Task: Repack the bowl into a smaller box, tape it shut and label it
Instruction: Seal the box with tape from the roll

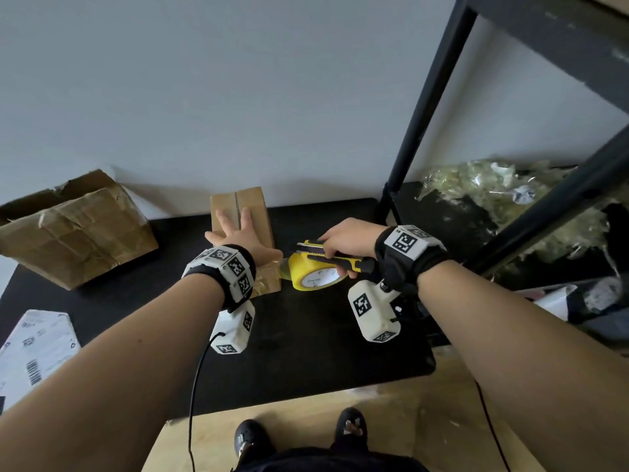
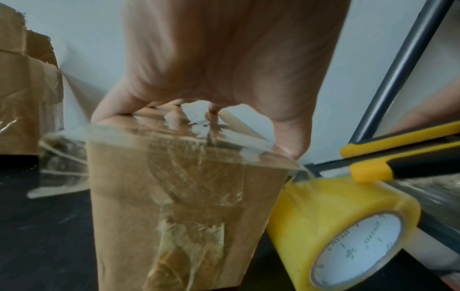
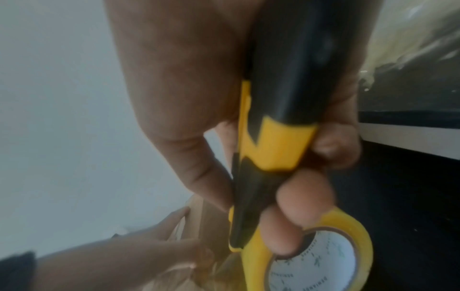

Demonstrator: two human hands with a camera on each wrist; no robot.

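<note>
Our feet [image 1: 299,437] stand on the wooden floor at six o'clock, below the black table [image 1: 306,352]. We press our left hand [image 1: 238,233], fingers spread flat, on top of the small box [image 1: 252,206] at twelve o'clock, clear tape over its near face. Just beside it at three o'clock, our right hand [image 1: 347,243] grips the yellow-and-black knife [image 1: 335,258] above the yellow tape roll [image 1: 315,275], which touches the box. We see no bowl, and the torn big box [image 1: 75,229] sits at ten o'clock
</note>
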